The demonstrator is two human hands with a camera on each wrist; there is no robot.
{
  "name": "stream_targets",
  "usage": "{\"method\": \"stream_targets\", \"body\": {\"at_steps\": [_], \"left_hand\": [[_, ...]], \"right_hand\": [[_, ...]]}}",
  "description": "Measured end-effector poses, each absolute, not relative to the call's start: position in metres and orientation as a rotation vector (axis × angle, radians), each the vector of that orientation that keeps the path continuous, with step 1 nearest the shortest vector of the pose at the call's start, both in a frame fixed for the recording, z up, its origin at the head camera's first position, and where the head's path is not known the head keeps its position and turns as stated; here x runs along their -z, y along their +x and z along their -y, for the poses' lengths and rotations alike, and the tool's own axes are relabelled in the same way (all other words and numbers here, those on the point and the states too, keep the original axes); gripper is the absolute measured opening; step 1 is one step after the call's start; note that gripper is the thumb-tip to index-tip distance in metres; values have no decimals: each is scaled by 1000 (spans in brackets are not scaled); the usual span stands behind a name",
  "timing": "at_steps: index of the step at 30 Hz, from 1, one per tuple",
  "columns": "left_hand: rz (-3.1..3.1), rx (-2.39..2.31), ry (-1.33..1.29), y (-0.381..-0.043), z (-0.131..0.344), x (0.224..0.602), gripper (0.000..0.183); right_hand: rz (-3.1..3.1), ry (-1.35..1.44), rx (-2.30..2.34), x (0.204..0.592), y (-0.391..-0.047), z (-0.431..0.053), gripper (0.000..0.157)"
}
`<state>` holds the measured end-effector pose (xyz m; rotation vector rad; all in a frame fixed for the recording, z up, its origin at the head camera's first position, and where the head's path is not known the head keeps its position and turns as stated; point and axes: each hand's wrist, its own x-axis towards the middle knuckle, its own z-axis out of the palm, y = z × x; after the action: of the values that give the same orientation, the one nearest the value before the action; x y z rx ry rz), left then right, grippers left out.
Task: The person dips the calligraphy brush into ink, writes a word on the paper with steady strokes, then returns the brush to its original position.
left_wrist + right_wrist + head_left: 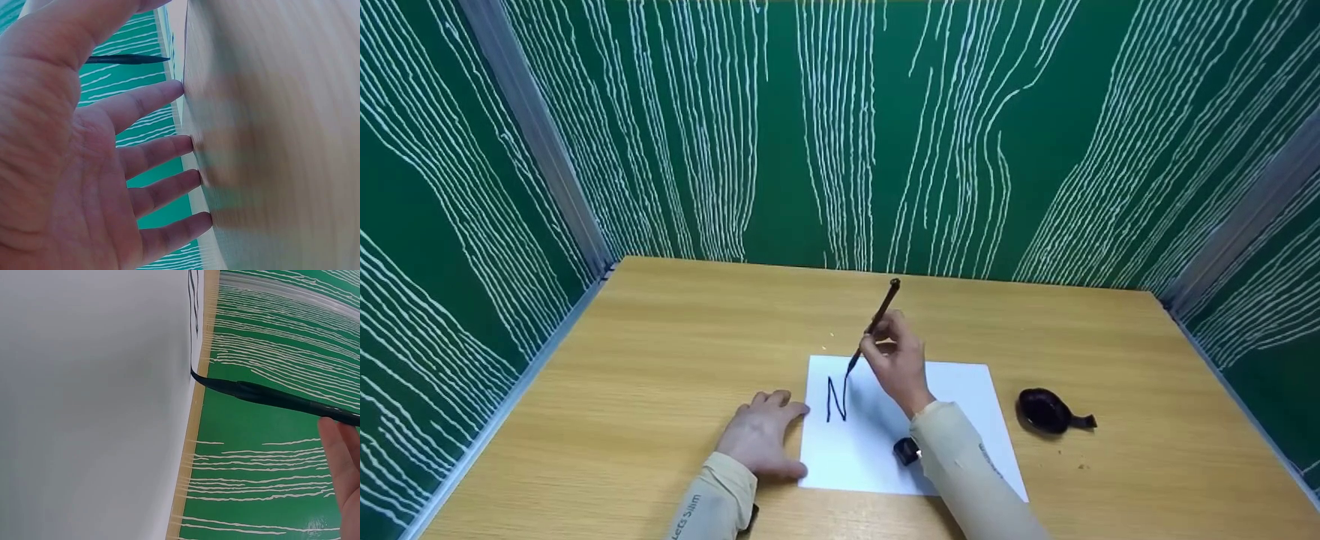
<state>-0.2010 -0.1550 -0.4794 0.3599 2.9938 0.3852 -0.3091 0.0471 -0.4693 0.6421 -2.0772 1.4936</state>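
Observation:
A dark brush (883, 307) is pinched between the thumb and fingers of my right hand (901, 364), its handle slanting up and to the right. In the right wrist view the bent tip of the brush (242, 390) meets the paper at the end of a black stroke. The white paper (877, 465) bears a black letter N (837, 399) near its upper left. My left hand (761, 435) rests at the sheet's left edge, thumb and forefinger at that edge. In the left wrist view its spread fingers (163, 188) touch the wooden surface with their tips.
A small black block (907, 451) sits on the lower part of the paper, beside my right sleeve. To the right of the sheet lies a black, short-handled dish (1044, 411) on the wooden table (675, 330). Green walls with white wavy lines (780, 150) enclose the table.

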Motion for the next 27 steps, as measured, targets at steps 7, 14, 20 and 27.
{"method": "stream_targets", "body": {"at_steps": [7,14,20,27], "left_hand": [[-2966,-385,334,-202,154,478,87],[-2956,-394,317,-202,154,479,88],[-2960,-395,315,-201,154,478,87],[-2995,-405,372,-200,155,479,85]], "right_hand": [[2080,640,-1498,469,-310,-47,21],[2095,616,-1478,466,-308,-49,20],[2012,609,-1465,463,-308,-52,22],[1944,654,-1437,463,-312,-54,24]]}}
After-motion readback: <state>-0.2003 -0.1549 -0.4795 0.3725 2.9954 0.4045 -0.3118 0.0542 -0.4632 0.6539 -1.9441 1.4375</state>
